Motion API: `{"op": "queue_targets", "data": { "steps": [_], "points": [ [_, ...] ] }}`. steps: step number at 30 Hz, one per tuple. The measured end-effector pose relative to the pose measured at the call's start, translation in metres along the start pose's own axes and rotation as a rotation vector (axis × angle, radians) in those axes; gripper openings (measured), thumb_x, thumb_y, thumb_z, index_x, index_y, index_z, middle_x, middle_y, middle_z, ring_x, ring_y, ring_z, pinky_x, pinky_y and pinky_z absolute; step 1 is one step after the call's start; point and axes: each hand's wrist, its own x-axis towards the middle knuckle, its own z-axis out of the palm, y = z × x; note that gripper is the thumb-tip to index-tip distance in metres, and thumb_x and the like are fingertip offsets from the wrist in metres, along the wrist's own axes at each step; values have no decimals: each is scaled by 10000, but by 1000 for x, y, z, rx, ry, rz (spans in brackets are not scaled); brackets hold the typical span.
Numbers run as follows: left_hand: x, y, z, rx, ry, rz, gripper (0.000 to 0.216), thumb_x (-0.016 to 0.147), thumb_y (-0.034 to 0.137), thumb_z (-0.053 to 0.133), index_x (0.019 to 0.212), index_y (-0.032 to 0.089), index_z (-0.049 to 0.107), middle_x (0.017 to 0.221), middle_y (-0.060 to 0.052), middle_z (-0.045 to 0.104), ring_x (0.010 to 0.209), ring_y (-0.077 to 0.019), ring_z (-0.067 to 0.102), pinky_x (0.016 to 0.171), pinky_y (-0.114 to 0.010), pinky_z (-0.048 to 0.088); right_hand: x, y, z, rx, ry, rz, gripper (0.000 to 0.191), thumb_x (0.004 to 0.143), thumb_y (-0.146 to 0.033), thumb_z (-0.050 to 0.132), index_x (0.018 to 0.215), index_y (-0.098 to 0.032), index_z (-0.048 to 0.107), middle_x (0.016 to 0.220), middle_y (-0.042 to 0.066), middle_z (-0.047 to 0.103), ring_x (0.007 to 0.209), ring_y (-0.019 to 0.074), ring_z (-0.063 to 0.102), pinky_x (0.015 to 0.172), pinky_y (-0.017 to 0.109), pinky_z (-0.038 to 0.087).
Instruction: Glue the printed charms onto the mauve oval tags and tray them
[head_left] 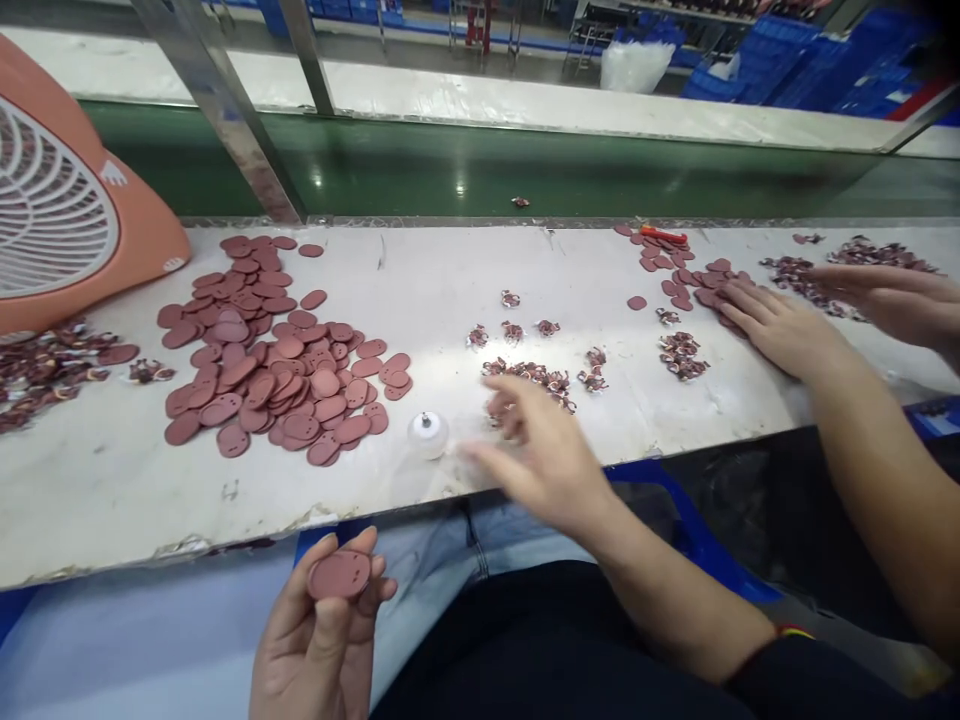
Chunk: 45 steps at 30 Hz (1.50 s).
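My left hand (315, 650) pinches a reddish-brown oval disc (337, 577) with small holes between thumb and fingers, in front of the table's near edge. Slightly blurred, my right hand (551, 465) reaches over the table with thumb and fingers apart and nothing visible in it. Under and beyond its fingers lies a cluster of small dark brown figure-like pieces (551, 378). To the left of that hand stands a translucent bottle (428, 436) with a white top and a metal tip. A large heap of the oval discs (289, 385) spreads farther left.
An orange fan (142, 225) stands at the left, beside more dark pieces (45, 375). At the right, a co-worker's hands (787, 330) rest near discs and small pieces. A red tool (664, 235) lies behind them. A green belt (570, 165) runs along the back.
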Motion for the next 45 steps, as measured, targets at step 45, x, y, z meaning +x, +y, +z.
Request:
{"op": "queue_targets", "data": {
  "steps": [45],
  "points": [
    [-24,-2,11,-164,-649,-446,243,848,357,777,1025,192,789,797,-4,765,715,-91,725,695,-161,591,-18,-42,-32,400,-605,-228,68,908,-194,722,968,-208,752,824,-26,747,728,66,681,669,145,528]
  ]
}}
